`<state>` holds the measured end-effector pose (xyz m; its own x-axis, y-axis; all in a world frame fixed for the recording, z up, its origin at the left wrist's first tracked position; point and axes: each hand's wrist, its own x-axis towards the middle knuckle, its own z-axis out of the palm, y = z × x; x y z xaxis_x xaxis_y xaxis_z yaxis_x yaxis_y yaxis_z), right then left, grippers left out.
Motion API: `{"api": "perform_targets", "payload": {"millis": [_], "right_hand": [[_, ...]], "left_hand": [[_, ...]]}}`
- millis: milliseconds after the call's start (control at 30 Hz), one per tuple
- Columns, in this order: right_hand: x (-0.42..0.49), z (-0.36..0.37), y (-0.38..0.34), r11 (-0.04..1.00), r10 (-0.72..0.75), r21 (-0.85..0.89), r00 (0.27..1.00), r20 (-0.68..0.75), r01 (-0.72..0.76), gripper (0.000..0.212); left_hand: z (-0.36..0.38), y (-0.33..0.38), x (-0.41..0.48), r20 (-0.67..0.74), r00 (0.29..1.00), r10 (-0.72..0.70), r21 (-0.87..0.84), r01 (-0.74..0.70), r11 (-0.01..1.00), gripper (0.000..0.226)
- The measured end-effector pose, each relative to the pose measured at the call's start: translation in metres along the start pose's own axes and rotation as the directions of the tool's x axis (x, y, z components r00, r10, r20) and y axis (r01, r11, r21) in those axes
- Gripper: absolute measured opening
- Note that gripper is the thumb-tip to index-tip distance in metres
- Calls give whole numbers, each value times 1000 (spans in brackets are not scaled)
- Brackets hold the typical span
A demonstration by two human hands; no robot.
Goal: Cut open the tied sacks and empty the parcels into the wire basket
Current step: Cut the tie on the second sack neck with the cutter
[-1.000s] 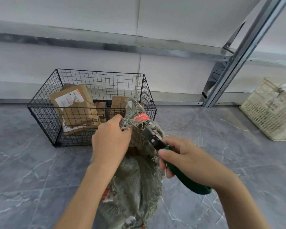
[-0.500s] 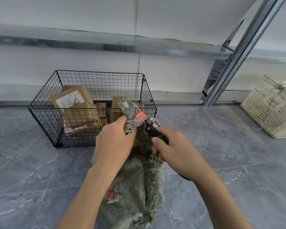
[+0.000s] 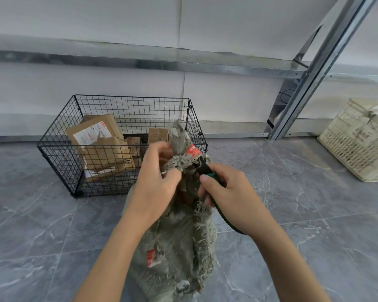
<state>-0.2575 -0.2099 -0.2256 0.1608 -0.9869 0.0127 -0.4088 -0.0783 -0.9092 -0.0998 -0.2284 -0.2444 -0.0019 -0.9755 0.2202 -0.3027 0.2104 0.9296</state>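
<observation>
Sack (image 3: 179,243) of grey-green cloth stands on the grey floor (image 3: 292,214), between the person's two arms and just in front of the wire basket (image 3: 59,149). Its top is bunched into a neck, and a red tie (image 3: 192,151) goes round that neck. The frayed end of the neck sticks up in front of the basket's near wall.

The left hand (image 3: 156,184) holds the neck just under the red tie. Its grip is closed on the cloth, with the fingers curled round it. Half a second ago this hand sat a bit lower. Now it is higher, and its fingertips look blurry.

The right hand (image 3: 229,192) has its grip closed round a cutter (image 3: 203,167) with a green handle. The black tip of the cutter points up and left and sits right under the red tie, touching the cloth there. I cannot tell if the tie is cut. One second ago this hand was lower and further right, and a long piece of green handle showed. Now the hand is close to the neck and hides most of the handle.

Brown parcels (image 3: 100,144) lie in the wire basket, the same as before. A pale woven basket (image 3: 358,140) sits far off on the right, past a slanted metal post (image 3: 314,68).
</observation>
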Motion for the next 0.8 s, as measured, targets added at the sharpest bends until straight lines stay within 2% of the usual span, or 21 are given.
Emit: {"api": "perform_targets", "payload": {"millis": [100,200,267,400,600,800], "right_hand": [[-1,-3,1,1000,-6,26,1000,0,6,15],[-3,-5,3,999,-9,38,1000,-1,9,15],[-3,-6,4,999,-9,44,1000,-9,9,14],[-5,-9,7,998,2,57,1000,-2,-2,12],[-10,-14,10,990,39,131,994,105,-53,24],[-7,-17,17,941,153,266,963,223,-211,22]], "left_hand": [[2,2,9,11,997,-82,-348,81,934,49],[8,4,17,67,988,-139,-429,154,890,70],[14,9,17,111,984,-141,-396,174,902,77],[23,17,13,122,982,-141,-270,170,948,46],[19,15,12,164,982,-99,-177,128,976,40],[13,7,10,186,978,-97,-101,117,988,27]]}}
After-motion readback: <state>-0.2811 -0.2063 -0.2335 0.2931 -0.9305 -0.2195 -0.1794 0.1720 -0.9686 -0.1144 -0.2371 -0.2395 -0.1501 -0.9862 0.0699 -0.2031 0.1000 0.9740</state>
